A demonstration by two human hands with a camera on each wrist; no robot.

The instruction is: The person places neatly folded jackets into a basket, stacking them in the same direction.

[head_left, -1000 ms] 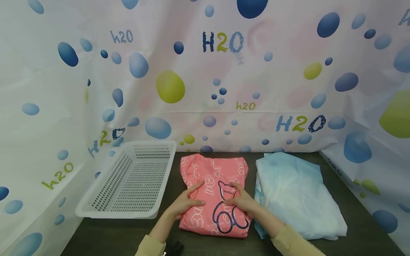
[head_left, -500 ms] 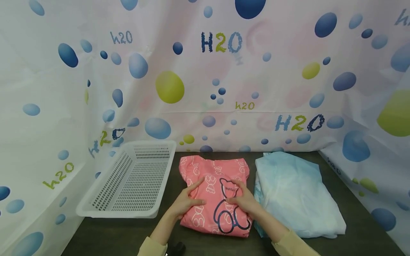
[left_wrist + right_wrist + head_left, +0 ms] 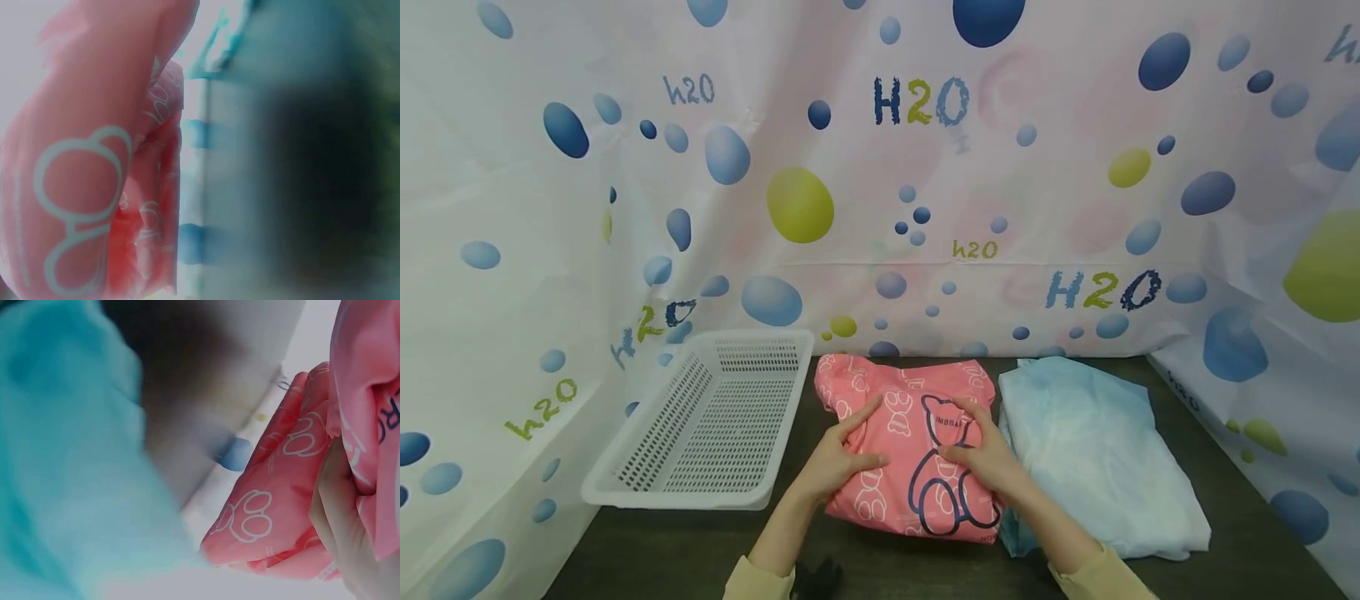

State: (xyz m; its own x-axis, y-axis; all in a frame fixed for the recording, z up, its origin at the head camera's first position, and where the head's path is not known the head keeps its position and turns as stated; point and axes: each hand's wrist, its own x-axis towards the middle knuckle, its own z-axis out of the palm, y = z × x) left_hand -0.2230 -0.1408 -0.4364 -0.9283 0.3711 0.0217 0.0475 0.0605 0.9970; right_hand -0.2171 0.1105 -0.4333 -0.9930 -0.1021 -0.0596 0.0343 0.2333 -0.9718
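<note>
A folded pink garment (image 3: 917, 450), printed with white bear outlines and a large navy bear, is held between both hands at the middle of the table. My left hand (image 3: 838, 458) grips its left side, thumb and one finger on top. On the right side, my right hand (image 3: 988, 454) grips it the same way. In the right wrist view, fingers (image 3: 340, 512) press in among the pink folds (image 3: 269, 506). The left wrist view shows the pink fabric (image 3: 75, 169) close up, its near edge raised off the table. The remaining left fingers are hidden.
A white perforated plastic basket (image 3: 767, 467) stands to the left. A folded light blue and white cloth-like item (image 3: 1097, 458) lies close on the right. A small dark object (image 3: 820, 577) sits at the table's front edge. A bubble-printed sheet (image 3: 880, 167) hangs behind.
Both hands have lifted the pink garment slightly and shifted it a little to the right and away; its shape has bulged wider. The basket and the blue item stay in place.
</note>
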